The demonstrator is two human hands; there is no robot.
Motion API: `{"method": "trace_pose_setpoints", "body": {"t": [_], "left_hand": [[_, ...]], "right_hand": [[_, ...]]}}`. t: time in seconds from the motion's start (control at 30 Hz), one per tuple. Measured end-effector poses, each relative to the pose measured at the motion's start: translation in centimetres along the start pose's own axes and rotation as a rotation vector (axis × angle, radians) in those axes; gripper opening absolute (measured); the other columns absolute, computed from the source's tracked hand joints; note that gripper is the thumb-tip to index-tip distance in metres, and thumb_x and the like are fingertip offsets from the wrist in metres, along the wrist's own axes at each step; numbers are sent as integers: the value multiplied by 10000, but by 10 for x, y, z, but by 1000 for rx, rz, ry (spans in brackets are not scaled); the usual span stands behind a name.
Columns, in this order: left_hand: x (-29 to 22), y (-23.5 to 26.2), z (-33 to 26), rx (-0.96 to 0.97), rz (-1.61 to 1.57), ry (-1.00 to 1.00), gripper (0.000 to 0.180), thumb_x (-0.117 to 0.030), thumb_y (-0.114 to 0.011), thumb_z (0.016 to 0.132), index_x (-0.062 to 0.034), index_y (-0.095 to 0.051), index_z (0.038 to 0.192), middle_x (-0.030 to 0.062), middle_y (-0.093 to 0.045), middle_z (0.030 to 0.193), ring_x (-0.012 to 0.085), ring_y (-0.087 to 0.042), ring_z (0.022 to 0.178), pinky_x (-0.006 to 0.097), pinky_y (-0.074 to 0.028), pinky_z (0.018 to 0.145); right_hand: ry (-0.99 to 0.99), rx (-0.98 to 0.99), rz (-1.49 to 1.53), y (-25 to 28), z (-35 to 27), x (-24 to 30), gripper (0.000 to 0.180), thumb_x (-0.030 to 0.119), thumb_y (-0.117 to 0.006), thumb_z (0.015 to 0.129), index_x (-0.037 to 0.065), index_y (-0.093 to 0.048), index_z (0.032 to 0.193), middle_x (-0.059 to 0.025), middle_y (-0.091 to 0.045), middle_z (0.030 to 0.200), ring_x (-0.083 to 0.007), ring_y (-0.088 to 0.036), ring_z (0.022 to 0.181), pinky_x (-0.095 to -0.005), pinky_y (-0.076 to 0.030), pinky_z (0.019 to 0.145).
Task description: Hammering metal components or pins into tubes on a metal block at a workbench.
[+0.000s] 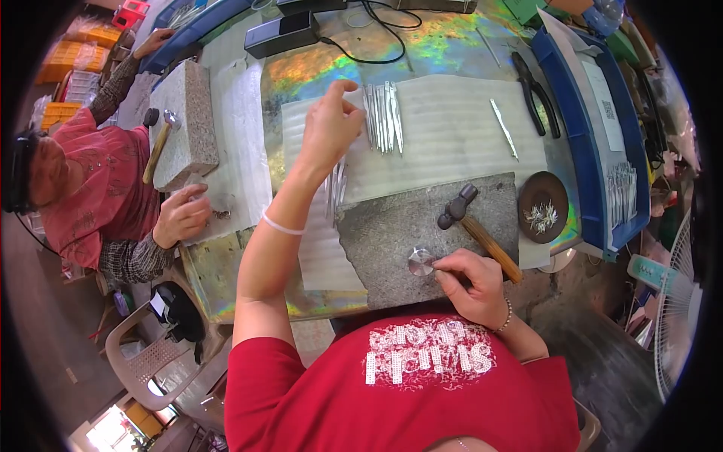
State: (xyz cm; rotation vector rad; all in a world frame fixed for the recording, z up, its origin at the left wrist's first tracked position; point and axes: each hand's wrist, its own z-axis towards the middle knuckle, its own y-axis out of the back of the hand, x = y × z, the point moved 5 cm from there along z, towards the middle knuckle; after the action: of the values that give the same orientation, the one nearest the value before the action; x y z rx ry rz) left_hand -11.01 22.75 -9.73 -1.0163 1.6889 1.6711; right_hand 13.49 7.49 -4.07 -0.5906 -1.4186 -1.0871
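Observation:
My left hand (330, 124) reaches forward over a white cloth (444, 124), its fingertips pinched next to a row of thin metal strips (382, 117); whether it holds one I cannot tell. My right hand (467, 282) rests on the near edge of a grey stone slab (407, 233), fingers closed beside a small round metal disc (421, 261) and touching it. A wooden-handled hammer (471, 220) lies on the slab just beyond my right hand. More metal strips (337, 188) lie under my left forearm.
A single metal strip (504, 128) and black pliers (536, 94) lie at the right. A dark round dish (544, 205) holds small metal pieces. A blue tray (602, 120) stands at the right edge. At the left, another person (98, 196) works at a second stone block (184, 120) with a hammer (160, 143).

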Motion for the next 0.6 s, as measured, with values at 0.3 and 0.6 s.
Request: {"method": "trace_pose_setpoints", "body": {"t": [0.3,0.6], "left_hand": [[12,29,-76,-115,262,59,320,-23,-553,743,-45,-550,1063,156,-625,875,262,-619,692,357,-471,633],[3,19,-75,44,617,96,405,-11,-462,738,-31,-429,1142,236,-607,893,418,-581,847,457,-455,717]], "right_hand": [[22,-5,-31,1,0,-1,141,-30,-632,763,-3,-583,893,-102,-571,684,-176,-539,508,-268,-402,458],[91,-251,-419,50,-10,24,197,-29,-636,743,0,-587,932,-132,-587,845,-266,-587,732,-311,-479,651]]}}
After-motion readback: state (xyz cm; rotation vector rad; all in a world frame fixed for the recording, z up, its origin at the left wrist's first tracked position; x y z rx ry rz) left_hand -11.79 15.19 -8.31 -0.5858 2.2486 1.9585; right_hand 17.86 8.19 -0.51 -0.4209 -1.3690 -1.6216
